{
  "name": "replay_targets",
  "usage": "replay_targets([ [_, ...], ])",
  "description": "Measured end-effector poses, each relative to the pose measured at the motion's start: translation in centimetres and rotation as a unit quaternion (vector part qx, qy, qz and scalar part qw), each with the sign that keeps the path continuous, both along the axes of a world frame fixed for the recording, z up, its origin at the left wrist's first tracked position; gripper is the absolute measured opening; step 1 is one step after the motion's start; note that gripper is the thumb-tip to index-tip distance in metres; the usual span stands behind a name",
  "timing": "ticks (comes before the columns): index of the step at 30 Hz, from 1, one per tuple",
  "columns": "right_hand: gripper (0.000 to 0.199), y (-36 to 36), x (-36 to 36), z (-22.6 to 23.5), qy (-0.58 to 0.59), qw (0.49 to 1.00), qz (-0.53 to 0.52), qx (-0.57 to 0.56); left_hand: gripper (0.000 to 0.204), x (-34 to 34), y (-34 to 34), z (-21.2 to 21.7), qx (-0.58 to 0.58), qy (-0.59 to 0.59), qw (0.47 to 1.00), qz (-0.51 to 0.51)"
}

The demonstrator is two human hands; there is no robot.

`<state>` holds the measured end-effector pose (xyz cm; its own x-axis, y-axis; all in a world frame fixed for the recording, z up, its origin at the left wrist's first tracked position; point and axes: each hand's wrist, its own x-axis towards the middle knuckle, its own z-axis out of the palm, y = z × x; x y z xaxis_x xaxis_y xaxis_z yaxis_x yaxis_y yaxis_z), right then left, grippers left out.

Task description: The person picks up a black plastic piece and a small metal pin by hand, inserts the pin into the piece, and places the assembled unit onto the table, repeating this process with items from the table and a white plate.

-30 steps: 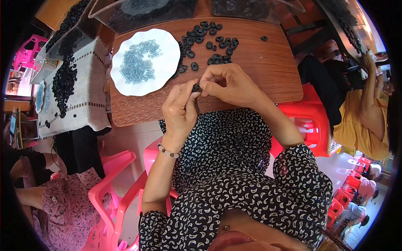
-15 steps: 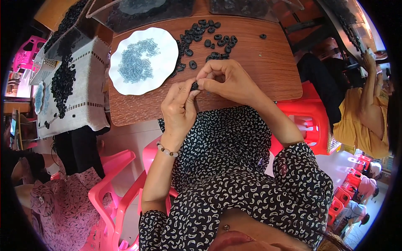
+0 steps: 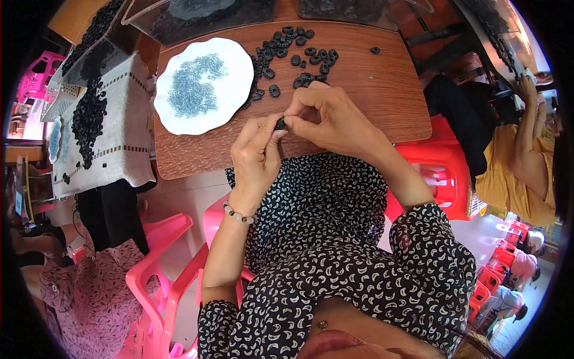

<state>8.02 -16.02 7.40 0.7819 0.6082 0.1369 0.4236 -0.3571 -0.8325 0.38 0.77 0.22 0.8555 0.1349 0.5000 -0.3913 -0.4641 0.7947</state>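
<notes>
Between the fingertips of my left hand (image 3: 256, 149) is a small black oval part (image 3: 280, 124), held just above the table's near edge. My right hand (image 3: 329, 116) meets it there, thumb and forefinger pinched together against the part; whether something tiny sits in that pinch is hidden. To the left of my hands lies a white wavy-edged plate (image 3: 239, 66) bearing a spread of tiny clear bluish pieces (image 3: 194, 93). Beyond my fingers, loose black parts (image 3: 281, 48) of the same sort are scattered, some showing holes.
The brown wood-grain table (image 3: 382, 96) carries clear bins (image 3: 347, 13) along its far edge. On the left, a cloth-covered table (image 3: 128, 113) holds a heap of black parts (image 3: 89, 122). Red stools (image 3: 433, 170) and pink chairs (image 3: 158, 239) stand close by. A person in yellow (image 3: 517, 173) works at right.
The fingers of my right hand have shifted slightly at the black part, and its forefinger is more bent. The part stays in my left fingertips.
</notes>
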Motion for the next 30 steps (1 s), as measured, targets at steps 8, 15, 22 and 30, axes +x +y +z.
replay_targets([
  [8,0.014,0.0,0.0,-0.3,0.044,0.999,0.014,0.023,0.028,0.0,0.1,0.2,0.003,-0.011,1.000,-0.001],
  [15,0.016,-0.4,0.2,0.2,0.036,0.999,0.031,-0.010,0.032,-0.1,0.1,0.3,0.003,0.003,1.000,-0.025],
  [22,0.021,-0.6,0.4,0.4,0.026,0.996,0.058,-0.058,0.037,-0.1,0.0,-0.4,0.032,-0.002,0.998,-0.052],
  [30,0.025,-0.6,1.0,0.4,0.024,0.993,0.098,-0.056,0.036,0.0,0.0,-0.6,0.064,-0.012,0.997,-0.043],
])
